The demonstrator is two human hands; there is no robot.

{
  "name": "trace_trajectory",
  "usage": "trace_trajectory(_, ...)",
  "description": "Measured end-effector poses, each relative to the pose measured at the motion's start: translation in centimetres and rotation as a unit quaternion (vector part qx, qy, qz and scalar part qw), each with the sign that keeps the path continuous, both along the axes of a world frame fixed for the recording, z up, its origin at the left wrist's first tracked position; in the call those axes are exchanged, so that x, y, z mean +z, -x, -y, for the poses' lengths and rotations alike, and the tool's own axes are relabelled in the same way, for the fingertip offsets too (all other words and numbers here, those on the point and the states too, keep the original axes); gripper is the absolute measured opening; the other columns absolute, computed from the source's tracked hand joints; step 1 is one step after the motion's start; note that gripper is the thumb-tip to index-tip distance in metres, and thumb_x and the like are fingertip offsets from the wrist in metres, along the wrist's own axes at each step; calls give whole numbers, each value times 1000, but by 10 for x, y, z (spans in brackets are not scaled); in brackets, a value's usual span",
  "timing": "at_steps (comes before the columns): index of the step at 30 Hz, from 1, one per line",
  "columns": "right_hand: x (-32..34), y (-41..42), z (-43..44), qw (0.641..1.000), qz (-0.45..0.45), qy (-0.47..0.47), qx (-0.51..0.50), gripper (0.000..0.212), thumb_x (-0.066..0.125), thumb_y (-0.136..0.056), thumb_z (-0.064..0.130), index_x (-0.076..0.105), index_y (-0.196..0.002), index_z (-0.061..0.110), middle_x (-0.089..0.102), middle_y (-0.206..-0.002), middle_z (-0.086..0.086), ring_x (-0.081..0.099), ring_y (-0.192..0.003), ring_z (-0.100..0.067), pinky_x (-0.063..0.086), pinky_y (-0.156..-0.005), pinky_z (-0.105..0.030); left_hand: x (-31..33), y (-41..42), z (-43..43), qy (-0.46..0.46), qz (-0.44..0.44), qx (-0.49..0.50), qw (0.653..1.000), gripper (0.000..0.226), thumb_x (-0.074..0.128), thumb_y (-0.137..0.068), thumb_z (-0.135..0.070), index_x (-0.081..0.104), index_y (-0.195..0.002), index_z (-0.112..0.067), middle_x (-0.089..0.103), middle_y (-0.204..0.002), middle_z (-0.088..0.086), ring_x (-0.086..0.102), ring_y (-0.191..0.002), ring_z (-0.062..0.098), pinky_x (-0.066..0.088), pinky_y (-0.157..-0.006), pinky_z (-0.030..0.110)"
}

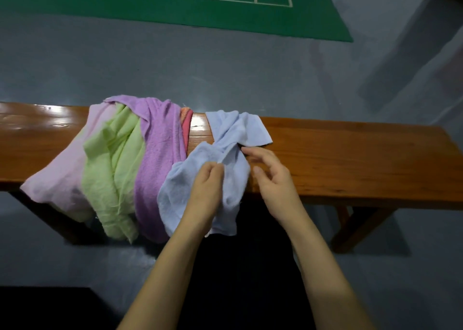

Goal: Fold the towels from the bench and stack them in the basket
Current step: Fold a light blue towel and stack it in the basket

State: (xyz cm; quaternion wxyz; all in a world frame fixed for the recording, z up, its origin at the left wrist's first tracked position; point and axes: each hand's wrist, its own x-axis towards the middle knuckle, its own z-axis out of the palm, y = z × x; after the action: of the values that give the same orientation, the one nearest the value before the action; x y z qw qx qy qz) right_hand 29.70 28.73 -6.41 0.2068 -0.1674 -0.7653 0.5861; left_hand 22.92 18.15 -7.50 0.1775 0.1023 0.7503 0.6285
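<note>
A crumpled light blue towel [233,131] lies across the brown wooden bench [350,159] and hangs over its near edge. My left hand [206,189] pinches a bunched fold of this towel near the middle. Just to its right my right hand [271,176] hovers over the bench with loosely curled fingers, its fingertips close to the towel's edge and holding nothing. To the left, a purple towel [157,154], a light green towel [112,164] and a pale pink towel [65,174] drape over the bench. A bit of red and orange cloth [186,124] peeks out behind the purple one. No basket is in view.
The bench's right half is bare wood, ending near the right frame edge. Grey floor surrounds the bench. A green court mat [175,3] with white lines lies beyond. A dark shape [50,307] fills the bottom left corner.
</note>
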Motion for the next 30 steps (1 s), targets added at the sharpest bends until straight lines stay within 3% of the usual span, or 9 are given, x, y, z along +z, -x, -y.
trace_trajectory(3, 6, 11, 6, 994, 41, -36, 95, 36, 48, -94, 0, 62, -111, 29, 61, -123, 7, 51, -121, -5, 38, -104, -19, 14, -1, 6, -19, -10, -53, 998, 28, 46, -97, -7, 53, -71, -13, 56, -70, -2, 55, -59, -9, 40, -63, 4)
trace_trajectory(7, 5, 14, 3, 989, 97, -39, 102, 7, 63, -89, 15, 70, -91, 16, 69, -91, 5, 60, -88, -2, 46, -82, -19, 16, 18, 37, 14, -12, -136, 991, 16, 65, -88, -21, 61, -74, -15, 60, -70, 5, 53, -66, 5, 41, -66, 22)
trace_trajectory(10, 3, 7, -1, 995, 56, -81, 36, 10, 67, -87, 14, 65, -77, 11, 64, -75, 3, 54, -72, -1, 43, -69, -19, 20, 25, 59, 37, -51, -182, 981, 24, 70, -72, -40, 63, -73, -17, 62, -66, -3, 53, -64, 6, 42, -60, 21)
trace_trajectory(13, 2, -5, -6, 995, 6, -70, -64, 13, 63, -89, 10, 61, -77, 12, 60, -72, 9, 53, -69, 3, 39, -66, -10, 27, 31, 78, 13, -89, -152, 984, 21, 76, -72, -30, 63, -69, -14, 59, -57, -9, 48, -56, -1, 38, -53, 13)
trace_trajectory(16, -2, -18, -16, 989, 7, -67, -130, 15, 62, -90, 12, 59, -77, 17, 58, -71, 12, 52, -68, 5, 37, -65, -8, 25, 40, 97, 24, -125, -123, 984, 33, 74, -68, -43, 65, -68, -12, 59, -58, -11, 48, -56, -3, 39, -53, 12)
trace_trajectory(21, -10, -26, -21, 985, 20, -51, -164, 12, 63, -90, 16, 60, -78, 15, 60, -72, 10, 52, -67, 5, 39, -63, -9, 5, 51, 110, 86, -171, -70, 979, 36, 64, -70, -53, 61, -70, -16, 53, -57, -12, 42, -56, -1, 35, -53, 16)
trace_trajectory(25, -16, -26, -17, 980, 5, -33, -194, 14, 64, -90, 15, 60, -76, 16, 58, -69, 11, 49, -65, 4, 37, -63, -10, -7, 46, 108, 84, -182, 18, 979, 40, 70, -81, -32, 45, -56, -12, 37, -49, -10, 30, -49, 0, 26, -48, 19)
trace_trajectory(28, -15, -28, -18, 976, -3, -20, -215, 20, 62, -91, 15, 57, -73, 24, 56, -70, 12, 49, -65, 5, 37, -63, -9, -6, 44, 105, 117, -213, 21, 970, 48, 64, -68, -53, 39, -52, -15, 32, -48, -6, 28, -49, 4, 27, -49, 22)
trace_trajectory(30, -12, -31, -19, 977, -4, -21, -213, 21, 61, -91, 15, 56, -73, 24, 55, -69, 11, 47, -61, 4, 36, -60, -9, -6, 45, 104, 132, -215, 27, 967, 52, 67, -67, -54, 36, -51, -15, 30, -48, -6, 27, -49, 6, 27, -50, 24)
